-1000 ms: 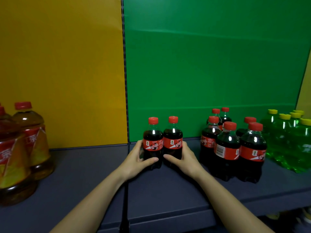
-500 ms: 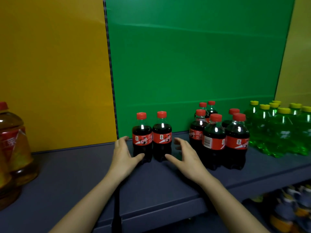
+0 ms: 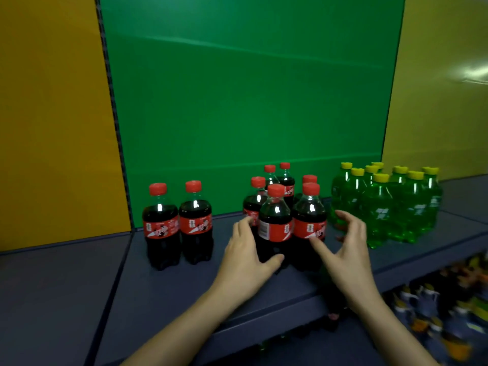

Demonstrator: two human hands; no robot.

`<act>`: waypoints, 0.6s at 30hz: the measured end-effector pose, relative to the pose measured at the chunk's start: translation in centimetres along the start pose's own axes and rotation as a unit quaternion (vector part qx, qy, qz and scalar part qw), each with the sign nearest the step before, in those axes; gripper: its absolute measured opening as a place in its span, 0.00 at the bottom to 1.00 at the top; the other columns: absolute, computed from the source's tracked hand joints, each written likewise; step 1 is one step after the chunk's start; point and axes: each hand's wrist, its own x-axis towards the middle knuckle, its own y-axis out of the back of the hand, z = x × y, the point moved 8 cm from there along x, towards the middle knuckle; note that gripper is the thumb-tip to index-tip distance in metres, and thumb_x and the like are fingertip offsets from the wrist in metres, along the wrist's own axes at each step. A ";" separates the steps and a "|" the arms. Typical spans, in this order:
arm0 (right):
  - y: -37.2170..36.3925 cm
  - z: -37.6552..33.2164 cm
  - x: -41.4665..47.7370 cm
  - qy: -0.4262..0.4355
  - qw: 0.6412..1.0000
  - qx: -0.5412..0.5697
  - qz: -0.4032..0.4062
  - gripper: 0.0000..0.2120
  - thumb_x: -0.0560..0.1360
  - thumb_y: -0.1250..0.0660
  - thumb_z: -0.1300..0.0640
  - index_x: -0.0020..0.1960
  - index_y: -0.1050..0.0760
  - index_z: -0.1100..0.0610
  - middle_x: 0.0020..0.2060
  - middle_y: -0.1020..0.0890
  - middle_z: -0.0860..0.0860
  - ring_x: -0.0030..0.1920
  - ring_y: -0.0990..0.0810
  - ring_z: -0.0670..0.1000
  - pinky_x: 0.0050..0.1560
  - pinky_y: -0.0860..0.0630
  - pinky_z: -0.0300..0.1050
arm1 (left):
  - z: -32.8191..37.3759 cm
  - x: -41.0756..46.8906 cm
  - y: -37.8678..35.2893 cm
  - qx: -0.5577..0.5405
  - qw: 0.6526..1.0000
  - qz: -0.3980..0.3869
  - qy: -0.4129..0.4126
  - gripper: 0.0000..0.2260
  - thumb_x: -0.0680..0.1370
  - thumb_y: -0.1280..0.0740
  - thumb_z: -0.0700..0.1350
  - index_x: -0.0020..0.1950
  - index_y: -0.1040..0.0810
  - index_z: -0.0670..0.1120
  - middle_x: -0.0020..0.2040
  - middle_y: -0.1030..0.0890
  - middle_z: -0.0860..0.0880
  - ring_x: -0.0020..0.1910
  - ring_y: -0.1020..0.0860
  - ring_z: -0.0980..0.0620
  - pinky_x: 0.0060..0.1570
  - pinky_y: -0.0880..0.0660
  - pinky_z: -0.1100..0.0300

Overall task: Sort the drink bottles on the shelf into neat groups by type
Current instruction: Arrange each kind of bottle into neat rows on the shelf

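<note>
Two cola bottles with red caps stand side by side on the dark shelf, apart from my hands. To their right stands a cluster of several cola bottles. My left hand is against the left side of the front-left bottle of that cluster, fingers relaxed, thumb at its base. My right hand hovers spread at the cluster's right side, its fingers loosely curved and its thumb near the front-right bottle. A group of several green bottles with yellow caps stands further right.
A green back panel rises behind the bottles, with yellow panels on both sides. A seam runs across the shelf at the left. Below the shelf's front edge at the right, blurred goods fill a lower level.
Both hands let go of the cola pair and moved right to either side of the larger cola cluster. The view turned right, so the big tea bottles at the left left the frame.
</note>
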 end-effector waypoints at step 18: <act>-3.2 3.8 0.9 0.005 0.974 0.082 -0.212 0.31 0.64 0.24 0.50 0.62 0.33 0.50 0.53 0.22 0.45 0.56 0.24 0.47 0.58 0.28 0.45 | -1.9 0.4 -1.5 -0.052 0.986 0.105 0.115 0.32 0.61 0.21 0.47 0.58 0.35 0.50 0.54 0.25 0.54 0.54 0.25 0.57 0.54 0.28 0.65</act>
